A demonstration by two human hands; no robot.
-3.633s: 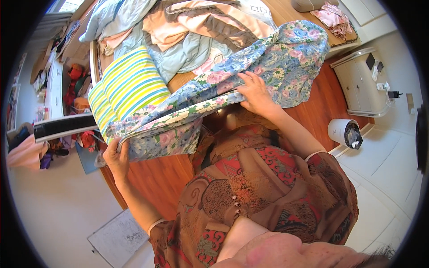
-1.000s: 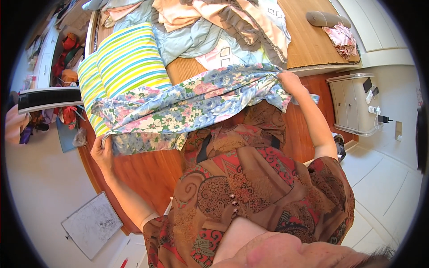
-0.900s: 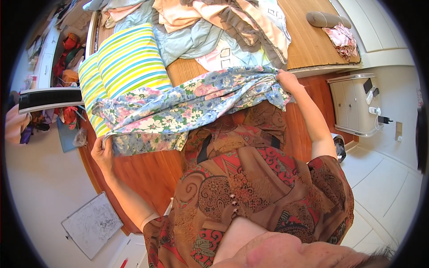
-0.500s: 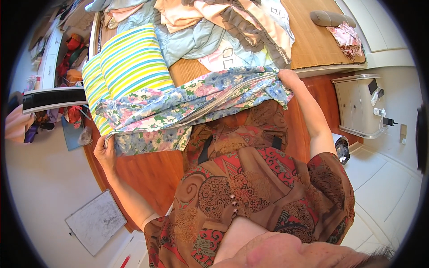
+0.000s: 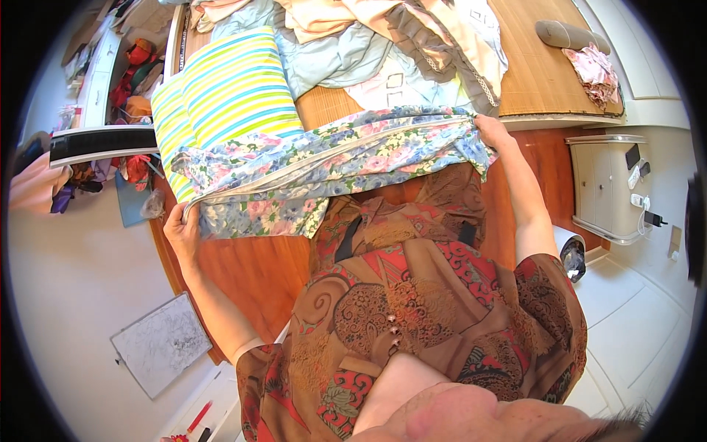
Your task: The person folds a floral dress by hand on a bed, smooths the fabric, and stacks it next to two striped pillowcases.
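A floral cloth, blue with pink and white blossoms, is stretched sideways in front of me between both hands. A pale band of edge runs along its length. My left hand is closed around its near left corner. At the far right end my right hand grips the bunched fabric. Behind the cloth's left part, yellow, white and blue striped pillows lie on the bed's edge, partly covered by it.
The bed's tan mat holds rumpled blue bedding, a grey bolster and a crumpled pink cloth. A cream bedside cabinet stands right. At left are a black-and-white shelf edge and a grey-white board.
The cloth's pale edge band looks straighter, and its fabric is drawn a little tauter. Both hands keep their grip. The whole view has shifted slightly.
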